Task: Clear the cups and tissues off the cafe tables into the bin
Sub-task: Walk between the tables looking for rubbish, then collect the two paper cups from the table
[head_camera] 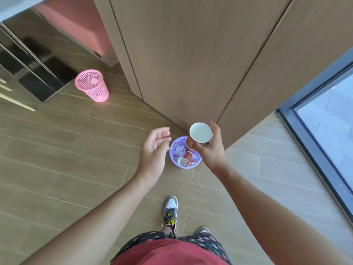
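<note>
A small purple mesh bin (pixel 174 145) stands on the floor against the wooden wall corner. Inside it lie red paper cups (pixel 183 159) and white tissues (pixel 179 150). My right hand (pixel 209 150) holds a red paper cup (pixel 200 133) with a white inside, upright, just above the bin's right rim. My left hand (pixel 155 148) hovers to the left of the bin, palm up, fingers loosely curled and empty.
A pink mesh bin (pixel 92 86) stands on the floor at the far left, near a dark glossy cabinet (pixel 34 73). Wooden wall panels (pixel 191 64) rise behind the purple bin. A glass door frame (pixel 313 150) runs along the right. My feet (pixel 170 213) are just behind the bin.
</note>
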`<control>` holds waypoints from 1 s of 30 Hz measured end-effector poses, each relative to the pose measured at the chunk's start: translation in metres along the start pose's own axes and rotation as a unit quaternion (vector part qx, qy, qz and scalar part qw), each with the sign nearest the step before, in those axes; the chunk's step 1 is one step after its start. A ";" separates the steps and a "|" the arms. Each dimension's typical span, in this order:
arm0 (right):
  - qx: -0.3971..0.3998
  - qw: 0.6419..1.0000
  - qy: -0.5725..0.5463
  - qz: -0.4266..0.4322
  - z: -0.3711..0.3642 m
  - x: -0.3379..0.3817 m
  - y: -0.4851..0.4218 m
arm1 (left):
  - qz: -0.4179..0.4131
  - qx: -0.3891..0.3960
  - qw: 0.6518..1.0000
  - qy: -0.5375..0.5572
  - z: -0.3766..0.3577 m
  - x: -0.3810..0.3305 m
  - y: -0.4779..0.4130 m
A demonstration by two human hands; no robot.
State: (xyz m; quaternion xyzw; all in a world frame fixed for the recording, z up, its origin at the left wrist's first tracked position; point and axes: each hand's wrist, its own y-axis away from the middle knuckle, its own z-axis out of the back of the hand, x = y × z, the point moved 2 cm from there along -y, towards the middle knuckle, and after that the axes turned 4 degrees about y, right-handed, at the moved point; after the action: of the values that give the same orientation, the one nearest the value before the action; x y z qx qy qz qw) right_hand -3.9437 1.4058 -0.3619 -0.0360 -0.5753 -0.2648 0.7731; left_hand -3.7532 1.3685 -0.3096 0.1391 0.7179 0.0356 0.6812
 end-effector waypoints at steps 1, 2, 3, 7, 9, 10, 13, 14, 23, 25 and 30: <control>0.008 1.000 0.019 -0.009 -0.006 -0.004 -0.013 | 0.002 -0.004 1.000 -0.003 0.004 0.000 -0.005; 0.017 0.999 0.037 -0.020 -0.010 -0.009 -0.023 | 0.004 -0.008 1.000 -0.006 0.007 0.000 -0.009; 0.022 0.998 0.053 -0.035 -0.012 -0.015 -0.031 | 0.005 -0.012 1.000 -0.007 0.011 0.000 -0.014; -0.022 0.996 0.069 -0.053 -0.010 -0.043 -0.041 | 0.008 -0.020 1.000 -0.009 0.021 -0.001 -0.026; -0.027 0.994 0.076 -0.068 -0.006 -0.053 -0.034 | 0.008 -0.020 1.000 -0.008 0.021 -0.002 -0.031; -0.032 0.994 0.078 -0.070 -0.003 -0.057 -0.030 | 0.009 -0.018 1.000 -0.007 0.019 -0.002 -0.033; -0.058 0.993 0.082 -0.066 0.010 -0.067 -0.023 | 0.011 -0.008 1.000 -0.006 0.012 -0.002 -0.037; -0.064 0.992 0.085 -0.072 0.014 -0.068 -0.022 | 0.011 -0.004 1.000 -0.007 0.008 -0.003 -0.039; -0.133 0.987 0.057 -0.070 0.053 -0.059 -0.009 | 0.003 0.058 0.998 -0.030 -0.024 -0.008 -0.053; -0.156 0.985 0.030 -0.069 0.061 -0.055 -0.001 | 0.007 0.082 0.996 -0.032 -0.036 -0.009 -0.054; -0.225 0.971 -0.037 -0.070 0.093 -0.046 0.031 | 0.015 0.169 0.985 -0.039 -0.086 -0.010 -0.045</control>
State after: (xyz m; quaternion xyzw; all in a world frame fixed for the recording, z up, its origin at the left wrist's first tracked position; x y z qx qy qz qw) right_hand -4.0200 1.4831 -0.3643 -0.1780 -0.5302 -0.4394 0.7030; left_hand -3.8442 1.3347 -0.3052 0.2643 0.6840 -0.0810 0.6751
